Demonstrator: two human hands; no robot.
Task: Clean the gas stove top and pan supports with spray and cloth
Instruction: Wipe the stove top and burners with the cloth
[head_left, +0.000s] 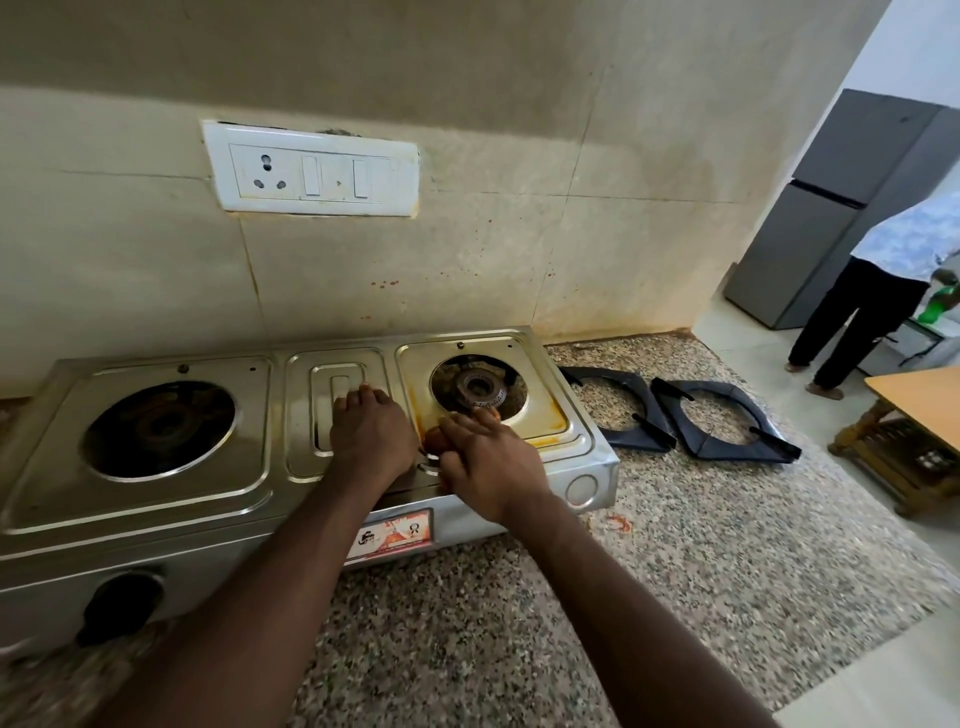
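Item 1: gas stove top (47, 467), steel, two burners, standing on the speckled granite desk (675, 571) against the stained tiled wall (519, 234). On my feed the right burner (478, 392) sits bare in its recess, with orange-brown staining (550, 434) along the tray edge. The left burner (158, 428) is a dark well, its detail lost in shadow.

Item 2: two dark pan supports, flat on the desk. The nearer pan support (623, 439) lies just beside the stove's right end and the farther pan support (737, 451) just right of it. I cannot tell whether their corners touch.

Item 3: hands, close together. The left hand (371, 431) rests on the middle panel, fingertips on the steel, nothing seen in it. The right hand (488, 467) is at the front-left corner of the right tray. An orange-brown lump (434, 441) shows between them. I cannot tell what it is, or whether the right hand grips it. Both forearms cross the stove's front and cover part of it.

Item 4: stove front. Black knob (122, 603) at left, blurred. Printed sticker (395, 532), partly behind the left forearm. Round socket (582, 488) at right.

Item 5: surroundings. White switchboard (311, 169) on the wall. Grey fridge (831, 208) beyond the desk's end. A second person (872, 291) stands beside it, cut off by the frame edge. Wooden table (914, 410), also cut off.
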